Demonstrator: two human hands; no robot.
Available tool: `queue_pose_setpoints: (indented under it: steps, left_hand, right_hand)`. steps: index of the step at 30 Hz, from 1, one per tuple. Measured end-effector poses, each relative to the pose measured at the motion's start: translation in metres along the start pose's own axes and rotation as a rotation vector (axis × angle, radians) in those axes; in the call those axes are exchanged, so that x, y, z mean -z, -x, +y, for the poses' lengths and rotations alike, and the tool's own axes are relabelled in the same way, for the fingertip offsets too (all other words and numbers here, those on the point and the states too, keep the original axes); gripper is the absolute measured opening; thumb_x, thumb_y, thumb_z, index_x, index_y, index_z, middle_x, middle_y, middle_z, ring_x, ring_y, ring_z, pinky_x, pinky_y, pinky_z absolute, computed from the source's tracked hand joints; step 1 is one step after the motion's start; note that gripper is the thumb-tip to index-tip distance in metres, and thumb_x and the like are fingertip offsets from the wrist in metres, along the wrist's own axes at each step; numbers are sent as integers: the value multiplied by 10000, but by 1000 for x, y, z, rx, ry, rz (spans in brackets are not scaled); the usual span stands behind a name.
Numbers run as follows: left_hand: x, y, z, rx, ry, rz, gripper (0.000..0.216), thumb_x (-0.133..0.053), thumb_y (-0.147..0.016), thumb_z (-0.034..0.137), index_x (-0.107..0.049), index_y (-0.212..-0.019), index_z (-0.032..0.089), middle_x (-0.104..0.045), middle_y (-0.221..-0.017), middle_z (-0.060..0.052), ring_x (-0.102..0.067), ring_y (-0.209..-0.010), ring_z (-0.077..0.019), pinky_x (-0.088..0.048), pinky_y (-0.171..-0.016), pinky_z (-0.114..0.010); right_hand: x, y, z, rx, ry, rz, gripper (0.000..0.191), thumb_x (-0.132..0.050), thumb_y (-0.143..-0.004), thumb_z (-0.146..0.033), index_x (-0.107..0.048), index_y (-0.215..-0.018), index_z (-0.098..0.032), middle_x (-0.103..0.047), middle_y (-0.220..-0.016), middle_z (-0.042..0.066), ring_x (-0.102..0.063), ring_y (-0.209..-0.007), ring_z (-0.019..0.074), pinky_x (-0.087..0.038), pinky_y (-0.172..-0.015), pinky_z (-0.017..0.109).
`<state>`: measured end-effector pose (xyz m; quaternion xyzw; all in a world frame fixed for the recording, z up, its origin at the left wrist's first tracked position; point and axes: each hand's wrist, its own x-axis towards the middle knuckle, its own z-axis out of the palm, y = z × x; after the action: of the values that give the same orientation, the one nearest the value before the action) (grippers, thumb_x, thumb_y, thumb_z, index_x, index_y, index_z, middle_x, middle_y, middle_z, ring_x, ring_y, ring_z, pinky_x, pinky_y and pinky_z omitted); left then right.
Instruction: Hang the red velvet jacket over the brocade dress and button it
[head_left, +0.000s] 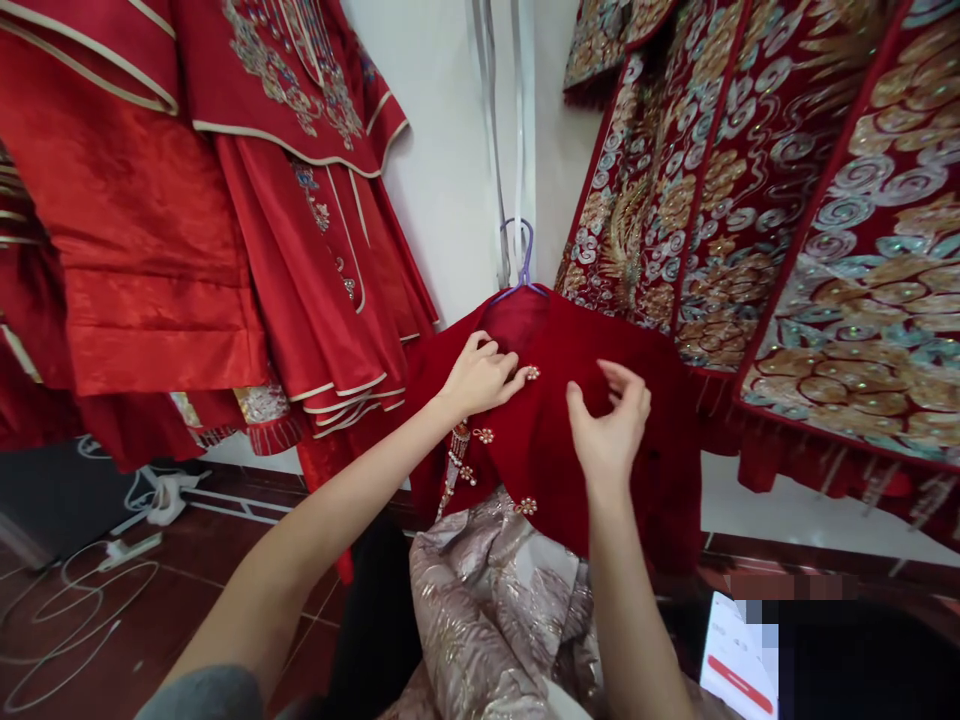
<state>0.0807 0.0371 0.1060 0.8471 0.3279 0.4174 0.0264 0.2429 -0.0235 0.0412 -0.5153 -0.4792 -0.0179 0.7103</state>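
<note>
A dark red velvet jacket point(570, 460) with flower-shaped pearl buttons hangs in front of me on a purple hanger point(523, 272). My left hand point(486, 378) lies on its upper front, fingers bent and closed on the cloth, with a fingertip at the top flower button point(532, 373). Over the jacket's other side is my right hand point(609, 425), thumb and fingers curved apart with nothing between them. A beaded tassel point(455, 455) hangs beside two more flower buttons. Below the jacket, a silvery-pink brocade skirt point(480, 600) spreads in folds.
Red garments with pale trim point(300, 200) hang at left; heavily embroidered red garments point(712, 200) hang at right. White cables point(82, 610) and a power strip point(131, 550) lie on the tiled floor. A lit phone point(739, 660) is at lower right.
</note>
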Motion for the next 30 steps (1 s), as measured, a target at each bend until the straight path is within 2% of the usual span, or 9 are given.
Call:
queue_pose_setpoints:
  steps: [2, 5, 8, 11, 15, 20, 24, 27, 30]
  left_hand:
    - [2, 4, -4, -22, -212, 74, 209, -572, -767, 225, -637, -959, 173, -648, -932, -132, -506, -1084, -304, -155, -1115, -484]
    - [4, 9, -13, 13, -507, 202, 567, -491, -744, 109, -446, -1308, 142, -486, -1306, -172, -379, -1259, -336, -107, -1120, -544]
    - [8, 12, -25, 89, -648, 293, 709, -471, -701, 57, -322, -1389, 135, -343, -1419, -184, -293, -1328, -348, -86, -1120, -577]
    - [18, 17, -38, 128, -630, 334, 709, -456, -700, 45, -301, -1387, 126, -322, -1410, -198, -313, -1316, -342, -211, -1098, -548]
    - [40, 31, -54, 156, -615, 340, 625, -413, -763, 48, -312, -1376, 126, -362, -1366, -202, -385, -1277, -308, -341, -1045, -472]
    - [55, 45, -68, 398, -612, 256, 549, -440, -749, 27, -433, -1274, 187, -515, -1252, -163, -535, -1133, -294, -474, -871, -398]
    - [57, 40, -79, 504, -541, 277, 455, -475, -765, 57, -538, -1172, 250, -635, -1120, -118, -600, -1041, -304, -457, -852, -397]
    - [67, 25, -91, 672, -305, 418, 289, -556, -754, 101, -646, -986, 247, -682, -1020, -108, -580, -1096, -336, -424, -894, -408]
    - [83, 9, -104, 878, 182, 514, 120, -660, -672, 111, -671, -754, 199, -705, -909, -110, -572, -1120, -344, -436, -901, -387]
  right_hand:
    - [-24, -8, -17, 63, 119, 89, 574, -592, -765, -374, -424, -1278, -180, -433, -1334, 191, -401, -1262, 329, -329, -1032, 546]
    - [-56, -15, -26, 137, 239, 80, 750, -568, -745, -358, -269, -1402, -155, -226, -1481, 230, -247, -1367, 384, -196, -1055, 652]
    - [-64, -17, -20, 228, 315, 17, 771, -503, -733, -230, -206, -1440, -149, -149, -1523, 213, -160, -1411, 366, -102, -1080, 662]
    - [-45, -22, -7, 304, 397, -34, 784, -439, -697, -107, -218, -1447, -174, -173, -1530, 184, -157, -1420, 344, -81, -1077, 676]
    - [-1, -46, 17, 411, 496, -101, 760, -443, -708, -68, -273, -1436, -206, -225, -1526, 150, -185, -1408, 330, -128, -1077, 663]
    - [40, -86, 38, 474, 570, -305, 646, -478, -755, -52, -405, -1391, -139, -430, -1406, 174, -377, -1299, 273, -338, -1053, 402]
    - [50, -113, 35, 404, 704, -329, 538, -459, -787, -52, -512, -1316, -137, -544, -1254, 207, -544, -1095, 277, -412, -852, 365]
    - [53, -137, 33, 340, 796, -282, 428, -466, -835, -110, -566, -1250, -112, -583, -1155, 230, -586, -964, 253, -388, -731, 356]
    - [57, -154, 44, 315, 770, -320, 312, -486, -853, -135, -635, -1124, -88, -669, -957, 196, -601, -832, 201, -380, -683, 338]
